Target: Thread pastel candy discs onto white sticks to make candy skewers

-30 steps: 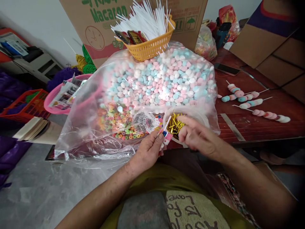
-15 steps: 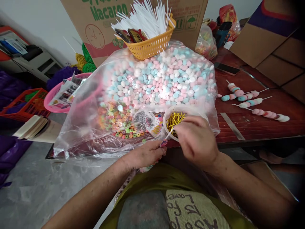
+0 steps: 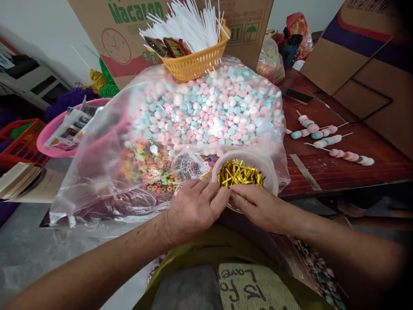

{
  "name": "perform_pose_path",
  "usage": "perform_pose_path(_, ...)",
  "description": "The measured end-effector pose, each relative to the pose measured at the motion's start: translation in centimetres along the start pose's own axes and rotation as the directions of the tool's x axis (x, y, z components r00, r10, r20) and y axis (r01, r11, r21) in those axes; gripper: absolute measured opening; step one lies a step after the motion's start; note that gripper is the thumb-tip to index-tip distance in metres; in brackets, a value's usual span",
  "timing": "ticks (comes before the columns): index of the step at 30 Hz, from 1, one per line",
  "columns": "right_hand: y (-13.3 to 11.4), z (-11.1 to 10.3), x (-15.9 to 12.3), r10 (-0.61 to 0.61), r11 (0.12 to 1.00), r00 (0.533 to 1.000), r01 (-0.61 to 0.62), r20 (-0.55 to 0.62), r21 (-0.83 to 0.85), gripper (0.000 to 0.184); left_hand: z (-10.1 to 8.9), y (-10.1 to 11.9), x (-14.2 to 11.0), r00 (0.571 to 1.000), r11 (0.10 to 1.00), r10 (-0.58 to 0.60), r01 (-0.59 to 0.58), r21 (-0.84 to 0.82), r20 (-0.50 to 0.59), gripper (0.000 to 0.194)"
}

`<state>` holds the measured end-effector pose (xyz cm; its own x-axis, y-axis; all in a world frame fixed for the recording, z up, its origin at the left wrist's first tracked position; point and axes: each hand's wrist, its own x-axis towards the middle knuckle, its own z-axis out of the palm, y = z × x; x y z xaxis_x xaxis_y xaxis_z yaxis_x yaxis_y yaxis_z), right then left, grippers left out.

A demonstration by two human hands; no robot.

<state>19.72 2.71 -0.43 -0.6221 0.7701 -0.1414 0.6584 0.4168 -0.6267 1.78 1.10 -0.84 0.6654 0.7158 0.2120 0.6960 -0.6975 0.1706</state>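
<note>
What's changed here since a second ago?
Your bare right hand came toward you and your bare left hand, uncovering more thin gold strips in the round translucent plastic bowl. The thin white stick is now hidden; I can't tell if it's held. The skewered pink, white and blue rounds stayed put.

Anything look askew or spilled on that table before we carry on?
The yellow basket of white sticks looks precarious: it perches, apparently tilted, on the bulging bag of candies instead of flat on the table. Nothing is plainly spilled; the gold ties sit inside their tub.
</note>
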Motion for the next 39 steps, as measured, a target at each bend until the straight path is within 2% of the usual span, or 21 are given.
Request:
perform_pose_path(2,0.6,-1.7,0.7,0.003,0.985,0.996,-0.018,0.085,0.170,0.032,1.0,-0.1,-0.5,0.988,1.000,0.011,-0.013,-0.015,-0.156,0.022)
perform_pose_path(3,1.0,-2.5,1.0,-0.005,0.981,0.996,-0.013,0.093,0.192,0.033,1.6,-0.2,-0.7,0.977,0.996,-0.053,0.038,-0.075,-0.205,0.021)
perform_pose_path(5,2.1,-3.3,1.6,0.011,0.990,1.000,-0.010,-0.005,0.140,0.030,2.9,-0.4,-1.0,0.932,0.937,-0.280,0.211,-0.280,-0.232,0.018)
perform_pose_path(7,3.0,-3.0,2.0,0.038,0.999,0.990,-0.041,-0.134,-0.026,0.026,3.8,-0.6,-1.0,0.840,0.779,-0.512,0.368,-0.508,-0.177,0.016)
perform_pose_path(8,3.4,-2.5,2.2,0.038,0.989,0.989,-0.058,-0.142,-0.134,0.024,4.0,-0.7,-0.9,0.786,0.679,-0.603,0.416,-0.605,-0.137,0.016)
perform_pose_path(11,4.3,-0.5,3.3,0.049,0.901,0.999,-0.051,-0.016,-0.430,0.022,4.1,-1.0,-0.5,0.634,0.356,-0.773,0.468,-0.809,0.026,0.014)
perform_pose_path(14,5.3,0.2,5.3,0.064,0.849,0.998,-0.056,-0.003,-0.526,0.021,3.6,-1.3,0.1,0.547,0.052,-0.810,0.422,-0.905,0.208,0.017)
perform_pose_path(17,6.1,-1.0,6.8,0.042,0.853,0.999,-0.042,-0.013,-0.520,0.023,3.3,-1.4,0.4,0.494,-0.194,-0.797,0.334,-0.923,0.346,0.021)
perform_pose_path(19,6.2,-2.0,6.9,0.030,0.848,0.999,-0.040,-0.026,-0.528,0.024,3.3,-1.5,0.4,0.459,-0.299,-0.793,0.280,-0.912,0.401,0.023)
perform_pose_path(22,5.4,-3.1,5.5,-0.015,0.838,0.997,-0.029,-0.077,-0.544,0.027,3.3,-1.4,0.2,0.414,-0.360,-0.806,0.226,-0.905,0.424,0.023)
perform_pose_path(25,4.1,-3.2,3.7,-0.085,0.899,0.976,-0.010,-0.198,-0.437,0.026,3.3,-1.4,0.2,0.410,-0.367,-0.814,0.189,-0.911,0.412,0.020)
perform_pose_path(28,2.3,-2.1,2.4,-0.125,0.991,0.915,0.095,-0.384,-0.097,0.025,3.2,-1.3,0.6,0.441,-0.371,-0.800,0.168,-0.913,0.406,0.019)
perform_pose_path(30,1.0,-0.6,2.1,-0.161,0.965,0.895,0.231,-0.417,0.124,0.022,3.2,-1.0,0.9,0.469,-0.371,-0.790,0.148,-0.917,0.395,0.017)
perform_pose_path(32,0.0,1.1,2.2,-0.189,0.912,0.889,0.317,-0.418,0.260,0.021,3.2,-0.6,1.0,0.513,-0.358,-0.774,0.131,-0.925,0.372,0.014)
perform_pose_path(36,-0.5,3.8,3.0,-0.103,0.843,0.899,0.306,-0.426,0.442,0.015,2.8,0.1,0.8,0.582,-0.314,-0.741,0.140,-0.939,0.335,0.010)
perform_pose_path(39,-0.1,3.9,3.3,-0.077,0.803,0.931,0.269,-0.356,0.532,0.007,2.6,0.4,0.0,0.631,-0.336,-0.697,0.134,-0.932,0.341,0.016)
